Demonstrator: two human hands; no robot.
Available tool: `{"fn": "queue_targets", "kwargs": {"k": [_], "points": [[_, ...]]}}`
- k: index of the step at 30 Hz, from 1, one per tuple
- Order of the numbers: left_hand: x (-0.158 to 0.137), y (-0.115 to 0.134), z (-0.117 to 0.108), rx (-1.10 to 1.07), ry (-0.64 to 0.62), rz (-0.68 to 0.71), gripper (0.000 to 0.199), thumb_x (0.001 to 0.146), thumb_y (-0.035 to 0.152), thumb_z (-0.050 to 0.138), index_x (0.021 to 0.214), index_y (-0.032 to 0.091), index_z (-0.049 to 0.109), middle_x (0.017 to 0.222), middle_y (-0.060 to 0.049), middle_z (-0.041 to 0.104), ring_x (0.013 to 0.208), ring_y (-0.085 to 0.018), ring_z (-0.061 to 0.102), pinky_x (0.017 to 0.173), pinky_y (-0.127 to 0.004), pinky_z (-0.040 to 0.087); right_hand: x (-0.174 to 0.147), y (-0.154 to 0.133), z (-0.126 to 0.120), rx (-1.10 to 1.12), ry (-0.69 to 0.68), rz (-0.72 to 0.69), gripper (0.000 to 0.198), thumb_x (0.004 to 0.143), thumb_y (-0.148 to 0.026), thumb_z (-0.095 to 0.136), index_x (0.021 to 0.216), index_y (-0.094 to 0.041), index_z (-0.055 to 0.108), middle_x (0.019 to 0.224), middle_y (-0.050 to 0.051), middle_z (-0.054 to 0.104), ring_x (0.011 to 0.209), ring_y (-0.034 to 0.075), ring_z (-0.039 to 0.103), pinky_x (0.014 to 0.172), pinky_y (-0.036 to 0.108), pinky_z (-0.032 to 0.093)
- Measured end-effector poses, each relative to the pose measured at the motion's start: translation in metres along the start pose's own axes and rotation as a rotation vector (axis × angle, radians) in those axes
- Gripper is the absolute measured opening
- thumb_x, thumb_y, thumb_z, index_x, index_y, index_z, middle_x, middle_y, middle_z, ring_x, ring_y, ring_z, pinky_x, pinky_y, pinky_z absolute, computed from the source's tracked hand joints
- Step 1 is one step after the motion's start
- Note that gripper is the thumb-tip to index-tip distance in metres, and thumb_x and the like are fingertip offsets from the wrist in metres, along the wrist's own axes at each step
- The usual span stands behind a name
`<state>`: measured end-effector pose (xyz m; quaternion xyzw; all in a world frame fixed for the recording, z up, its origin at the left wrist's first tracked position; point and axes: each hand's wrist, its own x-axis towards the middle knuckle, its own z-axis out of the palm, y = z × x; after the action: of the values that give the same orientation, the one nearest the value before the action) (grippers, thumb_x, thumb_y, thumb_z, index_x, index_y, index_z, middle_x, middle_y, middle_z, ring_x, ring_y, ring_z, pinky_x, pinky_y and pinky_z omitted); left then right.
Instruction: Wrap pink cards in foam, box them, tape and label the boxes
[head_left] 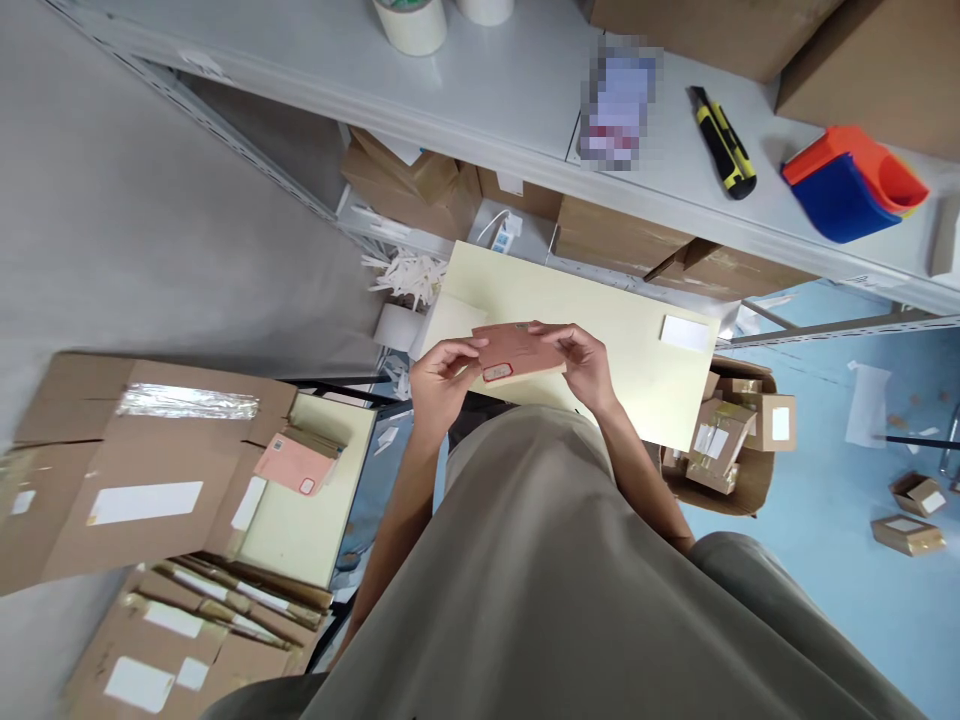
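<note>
My left hand [450, 385] pinches the left end of a flat pink cardboard box [519, 352], which shows a red-outlined mark near its lower left corner. My right hand [581, 365] grips the other end, fingers along the upper edge and thumb out of sight. The box is held above the near edge of a pale yellow table [630, 385]. Off to the left, a similar pink flat box [295, 465] lies on a stack of brown cardboard on a second pale yellow table [289, 540].
A grey shelf [495, 90] ahead carries a yellow-black utility knife [724, 145], an orange-blue tape dispenser [855, 180] and tape rolls [411, 25]. A carton of small boxes [716, 440] stands right of the table. Flattened cartons [157, 460] are at left. A white label [684, 332] lies on the table.
</note>
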<state>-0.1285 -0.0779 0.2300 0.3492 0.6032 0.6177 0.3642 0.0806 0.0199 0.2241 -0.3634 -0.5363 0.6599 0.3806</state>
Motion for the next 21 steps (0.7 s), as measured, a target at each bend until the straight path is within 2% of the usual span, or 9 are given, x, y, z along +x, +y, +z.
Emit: {"fn": "queue_targets", "kwargs": {"k": [3, 5, 8, 11, 13, 16, 18, 21], "points": [[-0.002, -0.002, -0.003, 0.02, 0.043, -0.059, 0.043, 0.077, 0.052, 0.101, 0.078, 0.022, 0.071, 0.094, -0.006, 0.081, 0.096, -0.023, 0.081, 0.089, -0.037, 0.066, -0.001, 0.004, -0.002, -0.031, 0.045, 0.039, 0.051, 0.084, -0.073, 0.093, 0.097, -0.029, 0.071, 0.097, 0.003, 0.082, 0.099, 0.024, 0.079, 0.103, 0.045, 0.064], [-0.004, -0.001, -0.005, 0.057, 0.031, -0.089, 0.04, 0.079, 0.055, 0.1, 0.083, 0.022, 0.078, 0.092, -0.006, 0.082, 0.091, -0.022, 0.079, 0.085, -0.035, 0.065, -0.001, 0.006, -0.003, -0.064, 0.06, 0.061, 0.051, 0.084, -0.074, 0.093, 0.095, -0.028, 0.073, 0.093, 0.002, 0.08, 0.09, 0.022, 0.076, 0.092, 0.04, 0.065], [-0.004, -0.001, -0.009, 0.078, -0.003, -0.097, 0.039, 0.088, 0.058, 0.092, 0.102, 0.023, 0.088, 0.103, -0.009, 0.085, 0.092, -0.022, 0.078, 0.08, -0.033, 0.064, -0.001, 0.005, -0.005, -0.113, 0.03, 0.073, 0.045, 0.091, -0.071, 0.086, 0.104, -0.028, 0.084, 0.108, 0.005, 0.085, 0.092, 0.022, 0.074, 0.087, 0.039, 0.064], [-0.003, -0.003, -0.014, 0.079, -0.037, -0.096, 0.044, 0.093, 0.061, 0.086, 0.114, 0.023, 0.089, 0.109, -0.01, 0.085, 0.083, -0.02, 0.075, 0.071, -0.031, 0.061, -0.002, 0.004, -0.008, -0.117, -0.016, 0.07, 0.04, 0.096, -0.064, 0.081, 0.115, -0.03, 0.088, 0.125, 0.005, 0.086, 0.099, 0.022, 0.076, 0.091, 0.04, 0.065], [-0.002, -0.006, -0.016, 0.059, -0.06, -0.116, 0.047, 0.09, 0.061, 0.088, 0.118, 0.023, 0.089, 0.109, -0.01, 0.085, 0.084, -0.02, 0.075, 0.073, -0.032, 0.061, -0.002, 0.003, -0.01, -0.086, -0.049, 0.07, 0.04, 0.093, -0.061, 0.084, 0.118, -0.029, 0.088, 0.124, 0.005, 0.086, 0.099, 0.022, 0.077, 0.094, 0.041, 0.066], [-0.004, -0.01, -0.017, 0.032, -0.064, -0.142, 0.047, 0.083, 0.059, 0.094, 0.113, 0.022, 0.089, 0.105, -0.009, 0.085, 0.09, -0.023, 0.077, 0.08, -0.033, 0.063, -0.002, 0.001, -0.009, -0.066, -0.047, 0.083, 0.044, 0.085, -0.062, 0.093, 0.113, -0.028, 0.088, 0.108, 0.004, 0.087, 0.087, 0.021, 0.078, 0.089, 0.04, 0.067], [-0.006, -0.009, -0.015, 0.052, -0.044, -0.163, 0.044, 0.081, 0.059, 0.096, 0.101, 0.021, 0.087, 0.091, -0.007, 0.083, 0.081, -0.022, 0.076, 0.076, -0.033, 0.061, -0.003, -0.001, -0.006, -0.068, -0.034, 0.103, 0.046, 0.082, -0.067, 0.095, 0.102, -0.026, 0.085, 0.092, 0.004, 0.085, 0.077, 0.02, 0.077, 0.081, 0.039, 0.068], [-0.009, -0.007, -0.011, 0.069, -0.004, -0.208, 0.046, 0.084, 0.065, 0.093, 0.086, 0.02, 0.082, 0.067, -0.002, 0.072, 0.062, -0.016, 0.066, 0.065, -0.03, 0.056, -0.004, -0.002, 0.001, -0.066, -0.041, 0.153, 0.052, 0.084, -0.074, 0.092, 0.089, -0.024, 0.079, 0.071, 0.002, 0.079, 0.062, 0.018, 0.071, 0.065, 0.035, 0.065]]}}
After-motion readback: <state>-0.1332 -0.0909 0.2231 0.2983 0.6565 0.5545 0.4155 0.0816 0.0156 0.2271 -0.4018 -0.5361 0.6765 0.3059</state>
